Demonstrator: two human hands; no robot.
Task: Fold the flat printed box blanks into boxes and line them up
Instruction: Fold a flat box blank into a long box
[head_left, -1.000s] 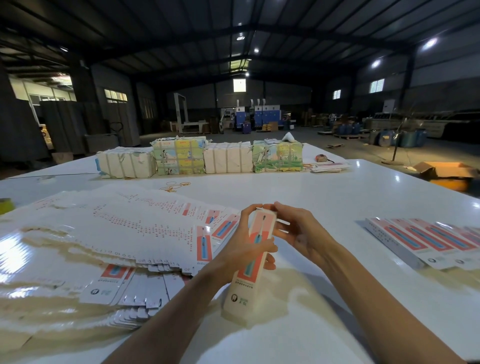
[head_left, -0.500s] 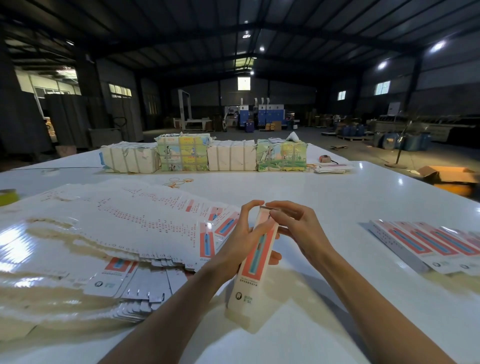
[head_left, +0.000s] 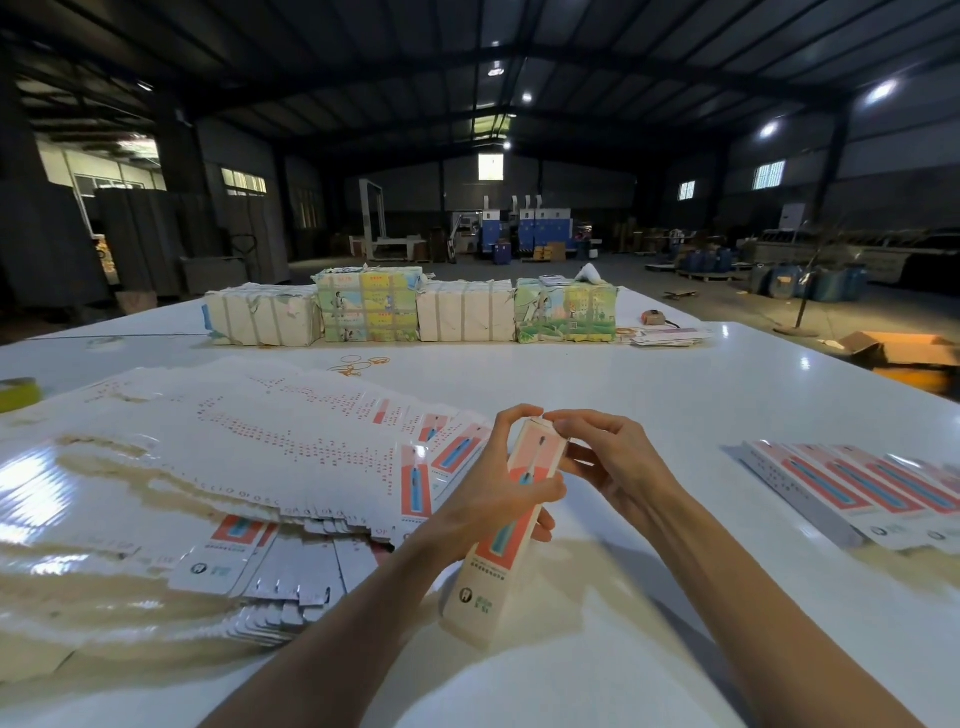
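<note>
Printed box (head_left: 488, 577) is gripped by the left hand (head_left: 483, 499), its top flap pinched by fingers (head_left: 571, 422) of the right hand (head_left: 618, 462); few finished boxes (head_left: 857, 488) are lined up, many flat blanks (head_left: 234, 457) lie unfolded

One wide-angle camera sits on the person's head, facing forward and tilted down over the white bench (head_left: 649, 395). It is close to the work. The left hand (head_left: 488, 499) and right hand (head_left: 613, 467) hold a box (head_left: 480, 587) just below mid-frame, with the forearms coming in from 6 o'clock. The fanned flat blanks (head_left: 234, 441) fill the 9 o'clock side and the lined-up boxes (head_left: 852, 493) lie at 3 o'clock. Wrapped bundles (head_left: 415, 312) stand far off toward 12 o'clock, with the dim hall (head_left: 493, 218) beyond.
</note>
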